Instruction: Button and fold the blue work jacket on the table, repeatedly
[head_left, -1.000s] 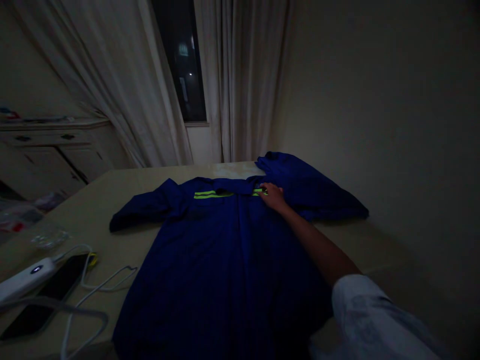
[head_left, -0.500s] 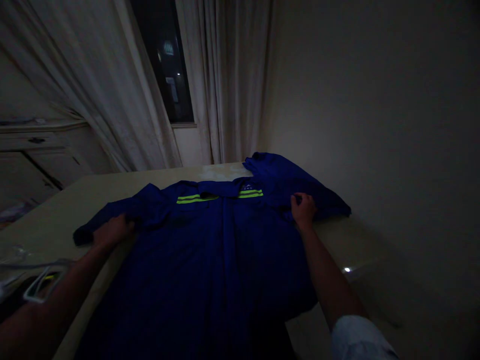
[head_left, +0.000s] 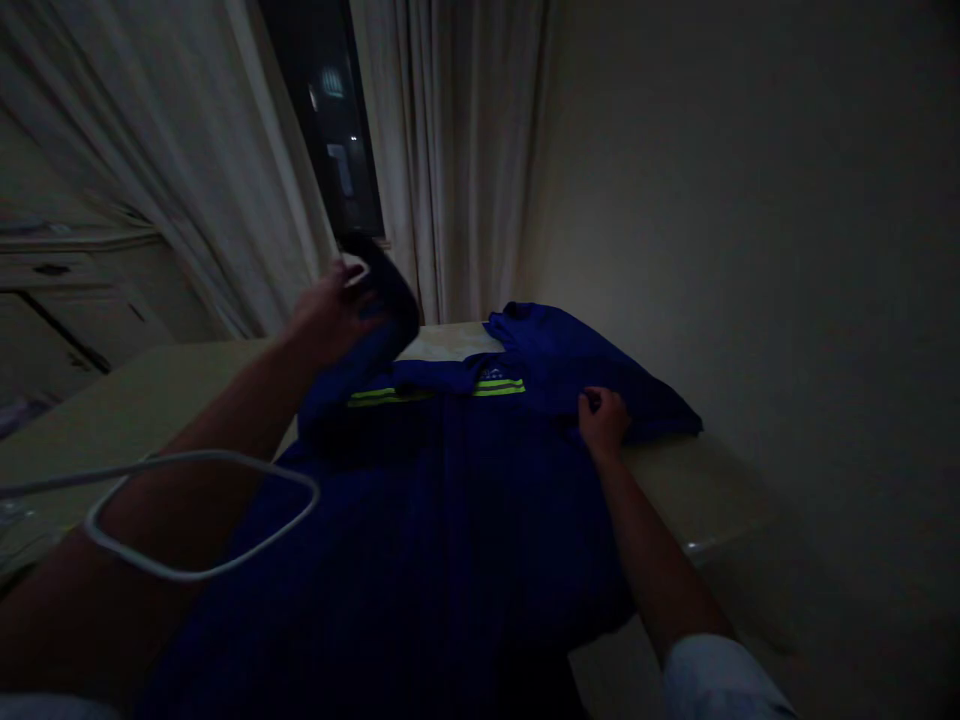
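Observation:
A dark blue shirt (head_left: 450,500) with bright green stripes (head_left: 499,386) near its collar lies spread on a pale table (head_left: 697,490). My left hand (head_left: 330,310) is raised above the table, its fingers closed on the shirt's left sleeve (head_left: 386,290), which hangs lifted and folded over. My right hand (head_left: 600,422) rests low at the shirt's right shoulder, fingers pinched on the fabric where the right sleeve (head_left: 600,360) starts. That sleeve lies bunched against the wall.
A white cable (head_left: 202,515) loops across my left forearm in the foreground. White curtains (head_left: 450,150) and a dark window (head_left: 334,110) stand behind the table. A pale cabinet (head_left: 60,300) is at the far left. A bare wall (head_left: 750,250) borders the table's right side.
My left hand has lifted the left sleeve off the table and swung it up and inward. The right hand stays pinched at the right shoulder. The cable now hangs over my left arm.

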